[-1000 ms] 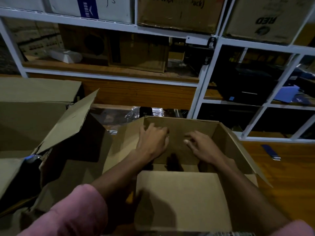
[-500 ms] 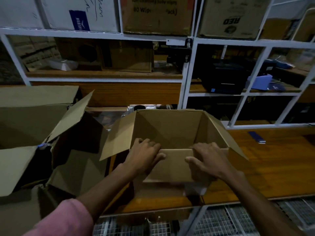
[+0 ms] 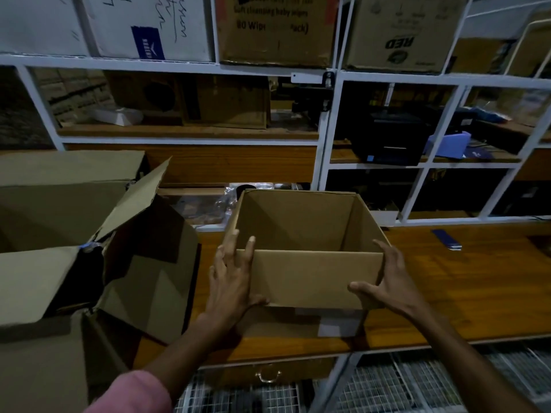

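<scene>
Far left there's a big torn-open carton with its flaps sticking out every which way, just beside the action. Then the left hand: fingers spread and pretty much straight, flat against the left corner of the small cardboard box, thumb tucked along the lower front edge, so it's pressing rather than really clutching. The box itself sits upright on the wooden tabletop, close to the near edge, top wide open, and the near flap looks folded down over the front wall. Nothing inside as far as I can see, though the bottom is hidden from this angle. The right hand mirrors the other one, fingers laid along the right wall, thumb stretched across the front, steadying the box between both palms. Further right a small blue item lies well apart. My read: the box is set up and squared, but the packing and closing are all yet to do.
</scene>
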`<move>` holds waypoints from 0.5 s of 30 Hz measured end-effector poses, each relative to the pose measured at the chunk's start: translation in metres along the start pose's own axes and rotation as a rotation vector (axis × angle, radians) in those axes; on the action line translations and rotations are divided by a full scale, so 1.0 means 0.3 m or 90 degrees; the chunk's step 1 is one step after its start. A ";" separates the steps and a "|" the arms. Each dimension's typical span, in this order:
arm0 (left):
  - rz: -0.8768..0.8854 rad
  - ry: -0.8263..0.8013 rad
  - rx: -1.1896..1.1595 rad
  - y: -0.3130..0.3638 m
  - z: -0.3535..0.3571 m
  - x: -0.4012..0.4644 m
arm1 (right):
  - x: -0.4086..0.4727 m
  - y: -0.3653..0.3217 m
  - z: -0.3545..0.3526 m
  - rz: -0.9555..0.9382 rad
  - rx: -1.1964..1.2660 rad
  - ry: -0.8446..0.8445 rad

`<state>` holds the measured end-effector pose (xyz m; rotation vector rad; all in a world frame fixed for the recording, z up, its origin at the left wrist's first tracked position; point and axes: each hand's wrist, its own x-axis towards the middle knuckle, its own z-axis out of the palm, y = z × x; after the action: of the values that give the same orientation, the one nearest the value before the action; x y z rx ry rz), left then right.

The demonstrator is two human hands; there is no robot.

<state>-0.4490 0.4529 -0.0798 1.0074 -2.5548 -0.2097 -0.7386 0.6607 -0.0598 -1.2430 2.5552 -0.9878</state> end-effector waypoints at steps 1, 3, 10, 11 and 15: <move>0.029 0.007 0.024 -0.003 0.012 -0.011 | -0.009 0.000 0.015 -0.019 0.014 -0.001; 0.069 0.010 0.061 -0.015 0.030 -0.030 | -0.019 -0.002 0.037 -0.046 0.008 0.008; 0.056 -0.007 0.028 -0.006 0.048 0.002 | -0.022 0.000 0.076 -0.086 -0.030 0.051; 0.054 -0.005 0.017 -0.003 0.046 0.010 | -0.021 -0.003 0.077 -0.088 -0.028 0.065; 0.072 0.020 -0.014 -0.006 0.006 0.017 | -0.015 -0.039 0.047 -0.084 -0.048 0.101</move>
<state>-0.4520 0.4480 -0.0804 0.8481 -2.5666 -0.1891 -0.7225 0.6517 -0.0643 -1.4240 2.6818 -1.0650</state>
